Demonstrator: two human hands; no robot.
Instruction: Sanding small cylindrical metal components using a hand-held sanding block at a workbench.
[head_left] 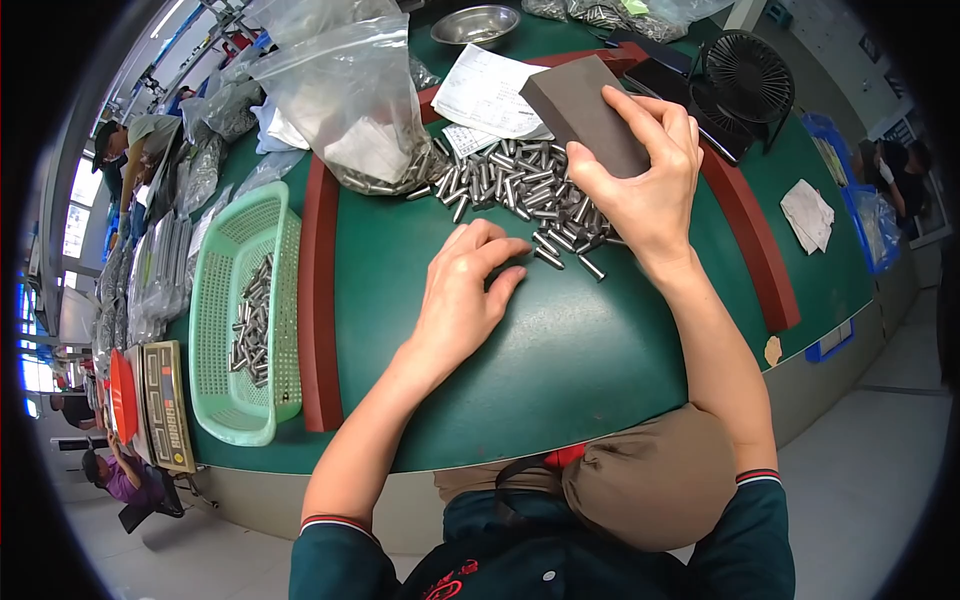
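Note:
My right hand [645,165] grips a dark grey-brown rectangular block [600,120], thumb on one side and fingers on the other. The block is held at a tilt over the far right part of a heap of short metal pins [520,180]. At the near edge of that heap is my left hand [465,285], its fingers loosely bent and the thumb apart from the index finger. No pin shows between them. The left index fingertip is beside a few pins; whether it touches one I cannot tell. Two loose pins [592,268] lie just nearer than the heap.
Dark red bars [320,300] frame the green table [560,380]. Left stand a green basket [205,330] with pins and a scale [165,400]. Behind are a clear bag [350,90], paper sheets [485,90] and a metal bowl [475,25]. A black fan [748,75] stands far right.

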